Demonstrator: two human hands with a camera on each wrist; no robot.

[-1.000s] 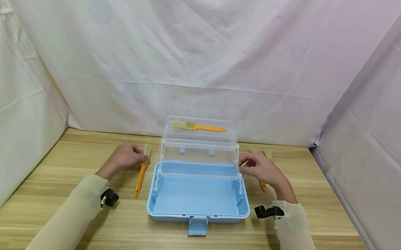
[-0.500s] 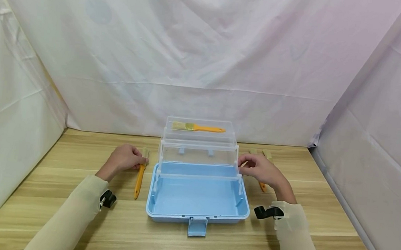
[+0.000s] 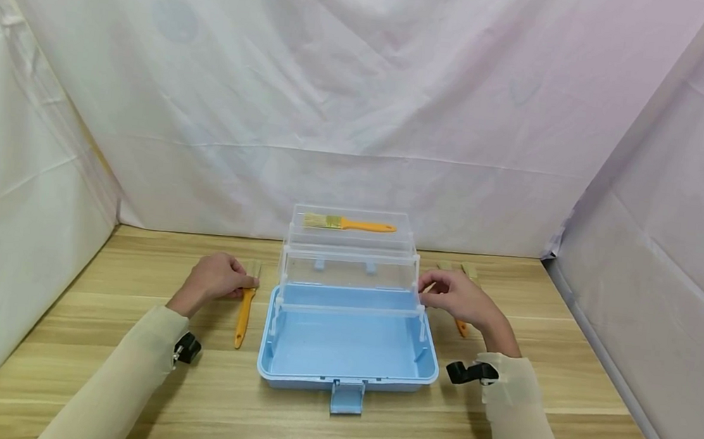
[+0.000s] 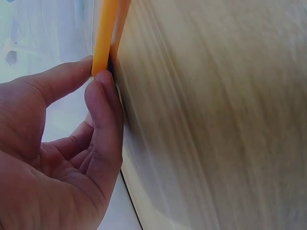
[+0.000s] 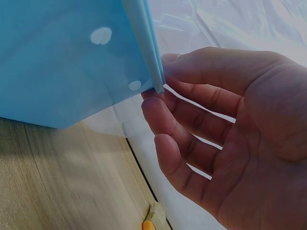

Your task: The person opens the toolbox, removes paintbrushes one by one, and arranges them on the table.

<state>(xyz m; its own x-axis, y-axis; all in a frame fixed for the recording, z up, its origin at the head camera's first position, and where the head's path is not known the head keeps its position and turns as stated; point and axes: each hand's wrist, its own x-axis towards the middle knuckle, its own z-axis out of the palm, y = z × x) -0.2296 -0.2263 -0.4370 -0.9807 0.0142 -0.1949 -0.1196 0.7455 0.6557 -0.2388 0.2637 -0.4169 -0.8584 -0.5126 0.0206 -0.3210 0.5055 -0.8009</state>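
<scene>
My left hand [image 3: 215,283] pinches a paintbrush [image 3: 243,316] with an orange handle and pale bristles, left of the toolbox. In the left wrist view, thumb and fingertips meet on its orange handle [image 4: 104,40], close over the wood. The light-blue toolbox [image 3: 336,382] stands open in the middle, its clear tiered trays [image 3: 350,270] raised at the back. My right hand [image 3: 459,297] grips the box's right rear rim; the right wrist view shows the thumb on the blue rim [image 5: 147,48] and fingers beneath. Another paintbrush [image 3: 367,226] lies across the top tray.
Two more paintbrushes, one with its bristles [image 3: 469,269] showing, lie right of the box, partly behind my right hand. A blue latch [image 3: 347,398] hangs down at the box's front. White cloth [image 3: 363,107] encloses the wooden table [image 3: 231,420] at the back and sides.
My left hand has shifted the paintbrush slightly left and a little toward me. The right hand keeps its place at the toolbox rim.
</scene>
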